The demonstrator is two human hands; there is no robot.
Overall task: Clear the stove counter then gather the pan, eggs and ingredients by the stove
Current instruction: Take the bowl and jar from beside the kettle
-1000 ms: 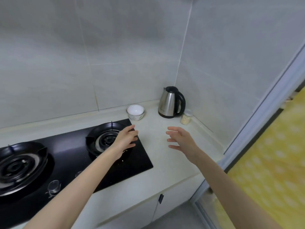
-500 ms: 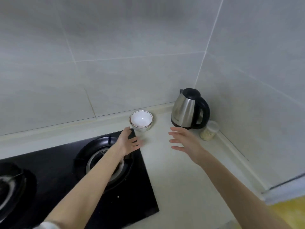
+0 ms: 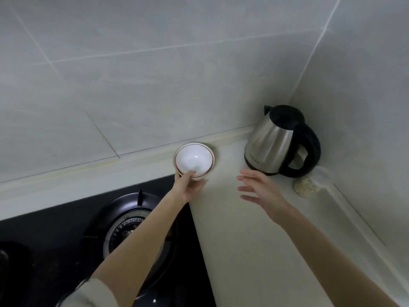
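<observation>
Bowl (image 3: 192,159) is found at centre, near the back wall, past the far right corner of the stove (image 3: 66,240). Burner (image 3: 130,222) is crossed by the left forearm. Bowl's near rim is pinched by left hand (image 3: 190,187), thumb inside, fingers curled underneath; lifted or resting cannot be told. Right hand (image 3: 261,189) is held over the counter (image 3: 254,251) just right of the bowl, apart from it, fingers spread, nothing held. Kettle (image 3: 272,142) is stood in the corner, a blurred jar (image 3: 306,188) beside it.
</observation>
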